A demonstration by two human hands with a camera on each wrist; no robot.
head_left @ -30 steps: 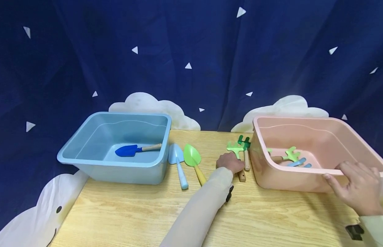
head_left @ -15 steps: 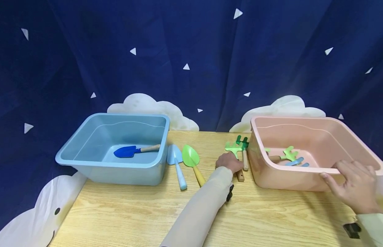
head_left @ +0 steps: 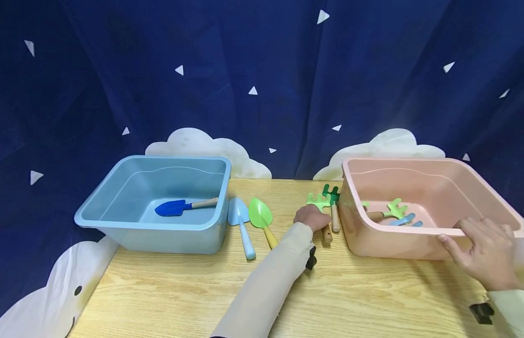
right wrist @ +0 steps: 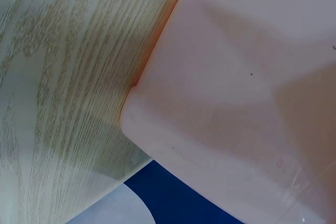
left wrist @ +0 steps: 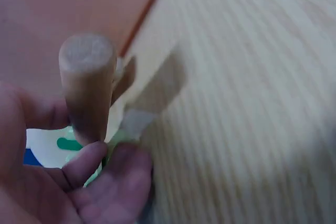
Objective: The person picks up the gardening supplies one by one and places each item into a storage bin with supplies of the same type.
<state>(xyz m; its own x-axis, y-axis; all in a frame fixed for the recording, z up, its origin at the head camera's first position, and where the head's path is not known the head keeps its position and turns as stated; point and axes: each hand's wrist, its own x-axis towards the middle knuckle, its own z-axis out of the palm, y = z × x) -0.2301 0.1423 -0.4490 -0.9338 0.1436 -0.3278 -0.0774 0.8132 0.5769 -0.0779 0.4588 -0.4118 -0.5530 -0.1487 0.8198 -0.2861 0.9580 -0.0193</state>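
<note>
My left hand (head_left: 312,218) pinches a small light green hand rake (head_left: 318,202) by its wooden handle, over the table left of the pink tub (head_left: 392,244). In the left wrist view the handle (left wrist: 88,87) points up between thumb and fingertips. A dark green hand rake (head_left: 334,217) lies close beside it, against the tub. My right hand (head_left: 487,251) grips the tub's front rim, thumb outside and fingers over the edge. The right wrist view shows only the tub's outer wall (right wrist: 236,93) and the table. Inside the tub lie a light green rake (head_left: 396,209) and light blue handles (head_left: 403,219).
On the left stands a blue tub (head_left: 152,239) with a dark blue trowel (head_left: 170,208) in it. Between the tubs lie a light blue trowel (head_left: 245,237) and a light green trowel (head_left: 261,213) with a yellow handle. A dark blue curtain (head_left: 219,84) hangs behind the table.
My left hand and the light green rake's handle end have shifted slightly up in the head view. My right hand stays on the pink tub's rim.
</note>
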